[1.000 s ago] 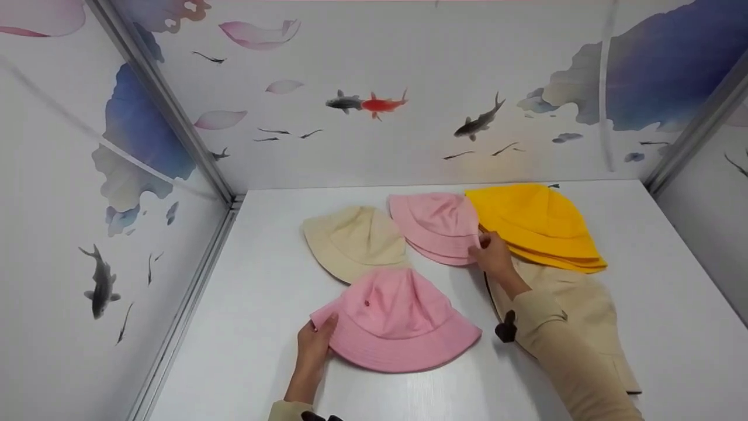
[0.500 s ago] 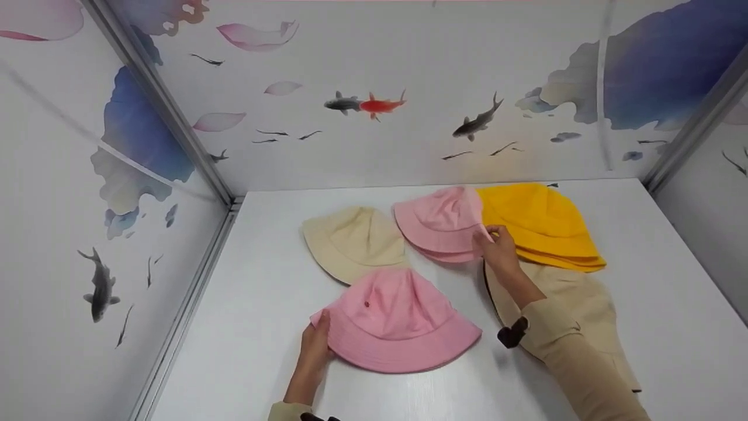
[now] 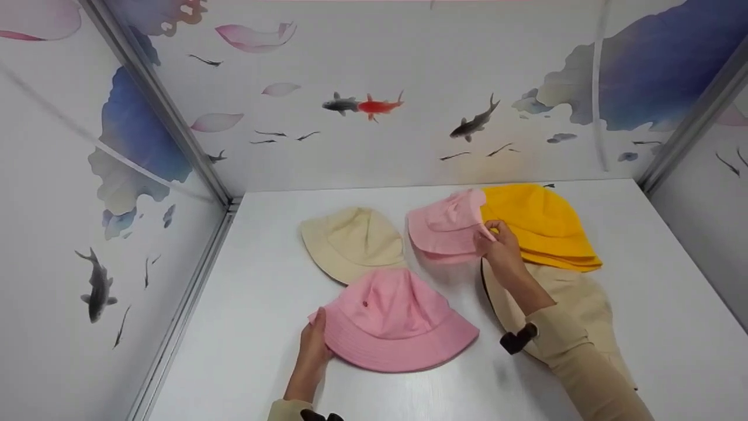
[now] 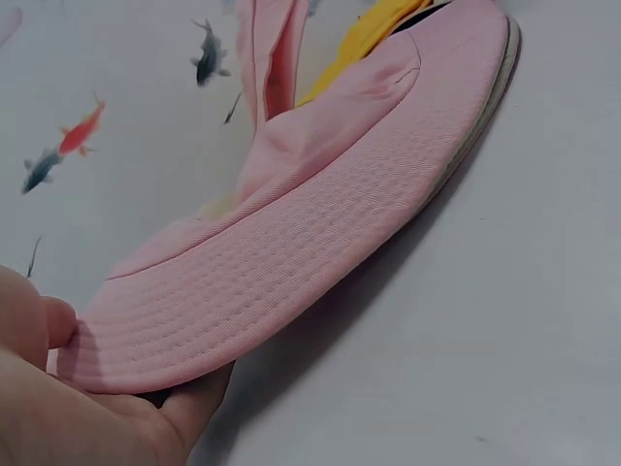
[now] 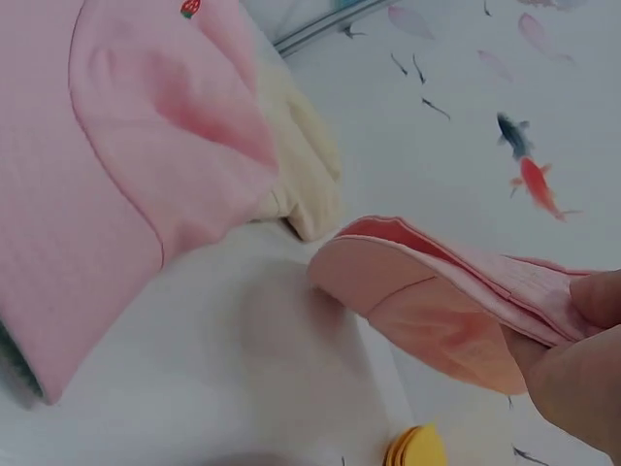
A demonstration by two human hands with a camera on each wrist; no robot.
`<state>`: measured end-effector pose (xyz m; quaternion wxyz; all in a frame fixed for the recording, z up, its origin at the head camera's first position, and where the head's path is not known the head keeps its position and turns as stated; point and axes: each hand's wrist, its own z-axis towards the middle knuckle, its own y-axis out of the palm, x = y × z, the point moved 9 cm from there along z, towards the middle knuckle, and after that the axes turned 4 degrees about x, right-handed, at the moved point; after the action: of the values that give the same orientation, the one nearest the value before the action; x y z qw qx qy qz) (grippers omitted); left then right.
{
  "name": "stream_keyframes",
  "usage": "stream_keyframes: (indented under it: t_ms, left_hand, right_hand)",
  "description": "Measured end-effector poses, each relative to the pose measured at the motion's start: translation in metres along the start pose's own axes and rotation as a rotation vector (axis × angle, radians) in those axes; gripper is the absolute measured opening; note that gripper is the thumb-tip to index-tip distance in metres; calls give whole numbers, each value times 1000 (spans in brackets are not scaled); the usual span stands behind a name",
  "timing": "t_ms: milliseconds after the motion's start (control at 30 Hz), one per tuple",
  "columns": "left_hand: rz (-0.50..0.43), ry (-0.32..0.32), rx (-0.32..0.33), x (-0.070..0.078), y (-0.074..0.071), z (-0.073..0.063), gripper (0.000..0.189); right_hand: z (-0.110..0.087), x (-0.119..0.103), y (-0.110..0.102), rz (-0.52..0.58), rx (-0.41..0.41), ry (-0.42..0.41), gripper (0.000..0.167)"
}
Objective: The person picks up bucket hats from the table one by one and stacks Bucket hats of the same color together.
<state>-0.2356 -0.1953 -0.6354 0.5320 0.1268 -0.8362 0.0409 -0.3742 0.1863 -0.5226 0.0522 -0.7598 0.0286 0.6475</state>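
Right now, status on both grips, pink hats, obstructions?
Left grip holding near pink hat by brim. Right grip pinching far pink hat by brim. Yellow hats alongside may crowd it; beige hat under right forearm.

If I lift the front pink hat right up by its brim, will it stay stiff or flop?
The front pink hat will probably sag at the crown, which is creased and dented. Its brim looks stiffer: rows of stitching run along it, and it curves smoothly from the left hand. It likely won't roll, given its wide, flattened shape.
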Motion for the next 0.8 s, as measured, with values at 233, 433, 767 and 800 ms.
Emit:
stream_keyframes:
  t_ms: [233,433,767,800]
  left_hand:
    - [6,4,2,1,0,0,71]
    - [62,26,37,-1,-3,-1,64]
    - [112,30,84,-3,-6,-3,64]
    - [117,32,82,-2,-5,-3,67]
  right_hand:
    - [-12,-20,16,178,-111,1,20]
    - [-26,-36,29,303,-187,-11,17]
    - [-47,-55,57,508,-321,-22,23]
    - [-50,-57,62,521,-341,-29,22]
